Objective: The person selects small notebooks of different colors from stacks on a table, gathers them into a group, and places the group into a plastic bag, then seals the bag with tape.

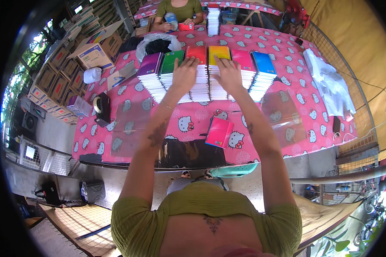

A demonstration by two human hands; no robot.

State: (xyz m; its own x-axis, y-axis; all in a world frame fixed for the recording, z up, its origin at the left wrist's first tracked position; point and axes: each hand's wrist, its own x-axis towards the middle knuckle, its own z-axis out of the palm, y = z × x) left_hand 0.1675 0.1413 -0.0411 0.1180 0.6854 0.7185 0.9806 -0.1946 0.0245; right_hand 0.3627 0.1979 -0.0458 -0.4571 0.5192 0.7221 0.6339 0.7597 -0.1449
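Several tall stacks of spiral notebooks stand side by side across the table, topped by purple, green, red, yellow, pink and blue covers. My left hand lies with fingers stretched at the green and red stacks. Against the yellow and pink stacks rests my right hand, its fingers also extended. Neither hand grips anything. Nearer to me, a single pink notebook lies tilted on the tablecloth, between my forearms.
Clear plastic sheets lie either side on the pink cat-print tablecloth. A tape dispenser and cardboard boxes are at left, white plastic bags at right. Across the table, a person holds a red notebook beside another stack.
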